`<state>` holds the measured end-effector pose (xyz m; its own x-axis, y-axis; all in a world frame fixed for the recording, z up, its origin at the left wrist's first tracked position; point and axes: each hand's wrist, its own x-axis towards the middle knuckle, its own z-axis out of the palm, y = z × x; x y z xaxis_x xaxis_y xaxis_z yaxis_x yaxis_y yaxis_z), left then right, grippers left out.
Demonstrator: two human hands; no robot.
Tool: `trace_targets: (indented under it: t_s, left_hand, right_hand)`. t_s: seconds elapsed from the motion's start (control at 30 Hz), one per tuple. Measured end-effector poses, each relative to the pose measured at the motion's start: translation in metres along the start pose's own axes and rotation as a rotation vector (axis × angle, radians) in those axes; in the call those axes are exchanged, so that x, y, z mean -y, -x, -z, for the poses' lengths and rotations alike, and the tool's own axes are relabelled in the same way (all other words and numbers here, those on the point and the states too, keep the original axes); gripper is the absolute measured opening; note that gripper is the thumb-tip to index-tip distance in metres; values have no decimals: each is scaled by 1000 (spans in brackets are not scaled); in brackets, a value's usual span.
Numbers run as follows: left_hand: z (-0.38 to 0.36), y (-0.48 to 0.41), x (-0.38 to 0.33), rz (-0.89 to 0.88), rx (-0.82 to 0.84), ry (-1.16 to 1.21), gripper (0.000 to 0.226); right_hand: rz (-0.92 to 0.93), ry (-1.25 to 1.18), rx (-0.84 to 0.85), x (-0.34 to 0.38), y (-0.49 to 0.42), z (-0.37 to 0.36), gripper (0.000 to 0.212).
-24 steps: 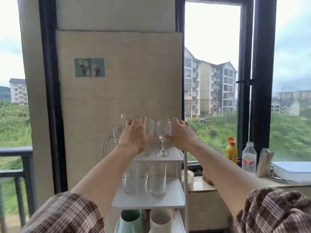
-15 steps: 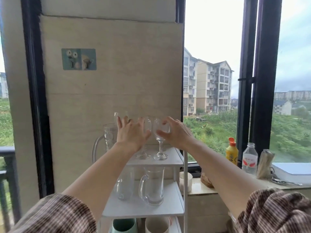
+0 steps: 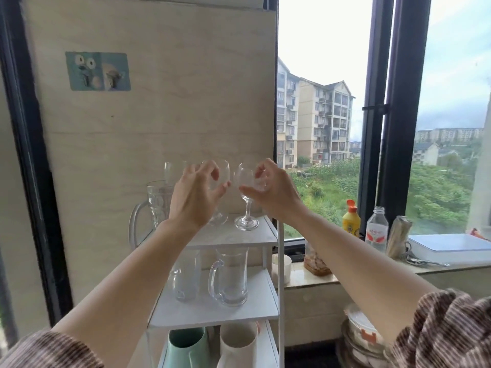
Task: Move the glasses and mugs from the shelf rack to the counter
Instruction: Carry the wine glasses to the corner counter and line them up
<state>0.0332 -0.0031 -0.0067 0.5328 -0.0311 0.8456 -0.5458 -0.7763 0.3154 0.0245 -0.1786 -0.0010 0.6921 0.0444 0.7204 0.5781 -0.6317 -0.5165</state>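
A white shelf rack [image 3: 261,236] stands against the wall. On its top shelf are two wine glasses. My left hand [image 3: 195,199] curls around the bowl of the left wine glass [image 3: 222,171]. My right hand [image 3: 273,191] holds the bowl of the right wine glass [image 3: 245,179], thumb under it; its foot rests on the shelf. A third wine glass [image 3: 171,171] and a tall glass mug [image 3: 156,200] stand behind on the left. Two clear mugs [image 3: 231,280] [image 3: 186,278] fill the middle shelf. A green mug [image 3: 186,349] and a cream mug [image 3: 237,346] sit on the bottom shelf.
The stone counter [image 3: 300,278] runs right of the rack under the window. On it are a white cup [image 3: 281,264], a jar [image 3: 316,261], a yellow bottle [image 3: 350,221], a water bottle [image 3: 376,231] and a white box [image 3: 449,248]. Stacked bowls [image 3: 364,333] sit below.
Both hands have gone from spread fingers near the glasses to fingers curled around the two wine glass bowls. Both glasses still stand on the shelf.
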Motion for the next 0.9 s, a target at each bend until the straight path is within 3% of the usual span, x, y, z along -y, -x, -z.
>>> trace_targets:
  t_s: [0.27, 0.53, 0.77, 0.9]
  left_hand:
    - [18, -6, -59, -92, -128, 321, 31]
    - [-41, 40, -166, -54, 150, 648, 78]
    - [-128, 139, -310, -19, 480, 892, 85]
    - [-164, 203, -413, -18, 613, 943, 81]
  right_hand:
    - [11, -126, -213, 13, 22, 81, 44]
    - [-212, -17, -352, -33, 116, 189, 70]
    - [-459, 169, -440, -86, 254, 315, 76]
    - [-558, 200, -490, -107, 342, 403, 60]
